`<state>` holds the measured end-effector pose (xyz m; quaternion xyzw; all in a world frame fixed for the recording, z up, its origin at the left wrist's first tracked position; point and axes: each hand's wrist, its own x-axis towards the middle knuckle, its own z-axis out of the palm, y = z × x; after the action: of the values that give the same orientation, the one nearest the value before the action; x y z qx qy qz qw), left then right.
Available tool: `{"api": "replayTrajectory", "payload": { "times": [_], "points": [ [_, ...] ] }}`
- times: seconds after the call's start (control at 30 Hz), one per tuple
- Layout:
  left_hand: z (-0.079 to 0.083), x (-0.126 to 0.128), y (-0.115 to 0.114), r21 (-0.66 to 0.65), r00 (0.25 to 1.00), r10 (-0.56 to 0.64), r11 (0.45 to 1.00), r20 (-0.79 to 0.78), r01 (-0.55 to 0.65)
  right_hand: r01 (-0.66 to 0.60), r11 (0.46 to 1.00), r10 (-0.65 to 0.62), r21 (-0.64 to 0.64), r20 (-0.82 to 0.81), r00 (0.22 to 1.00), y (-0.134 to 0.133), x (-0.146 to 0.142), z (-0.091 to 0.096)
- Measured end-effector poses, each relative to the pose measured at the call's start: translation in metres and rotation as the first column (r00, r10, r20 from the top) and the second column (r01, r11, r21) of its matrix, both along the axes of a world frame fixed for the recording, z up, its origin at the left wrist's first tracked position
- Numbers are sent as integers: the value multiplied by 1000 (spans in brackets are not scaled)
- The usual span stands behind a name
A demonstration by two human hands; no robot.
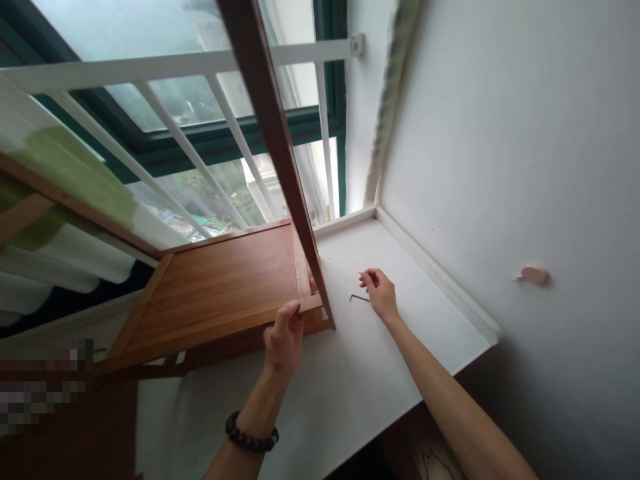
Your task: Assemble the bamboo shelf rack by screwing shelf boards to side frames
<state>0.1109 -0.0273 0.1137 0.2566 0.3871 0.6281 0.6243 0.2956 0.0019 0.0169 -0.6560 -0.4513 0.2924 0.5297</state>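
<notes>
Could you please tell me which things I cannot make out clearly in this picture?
All in the head view:
- Small piece at the fingertips of the right hand: too small, and partly covered by the fingers, to identify.
- Hex key: its far end is hidden by the right hand.
- Dark wooden post: its upper end is cut off by the top edge.
- Pixelated patch, lower left: the blocks hide what lies there.

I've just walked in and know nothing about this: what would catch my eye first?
Probably the dark wooden bar slanting up across the bright window, beside a brown wooden panel whose near edge the left hand grips. To its right, the right hand pinches a tiny item above the white surface, close to a hex key.
</notes>
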Motion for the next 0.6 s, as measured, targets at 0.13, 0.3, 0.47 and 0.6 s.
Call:
{"api": "replayTrajectory", "payload": {
  "times": [0.13,0.3,0.47,0.6],
  "points": [
    [-7,0,3,-39,998,45,998,-52,-47,-163,979,193,122,-309,931,-30,-23,32],
    [-10,2,4,16,998,12,1000,-59,-11,-328,923,382,199,-565,731,-48,-38,59],
    [-7,8,1,23,993,-58,998,-106,60,-275,936,350,218,-634,690,-50,-51,61],
    [-12,10,0,20,992,-51,998,-119,54,-237,950,312,203,-630,711,-53,-56,60]
  ]
}}
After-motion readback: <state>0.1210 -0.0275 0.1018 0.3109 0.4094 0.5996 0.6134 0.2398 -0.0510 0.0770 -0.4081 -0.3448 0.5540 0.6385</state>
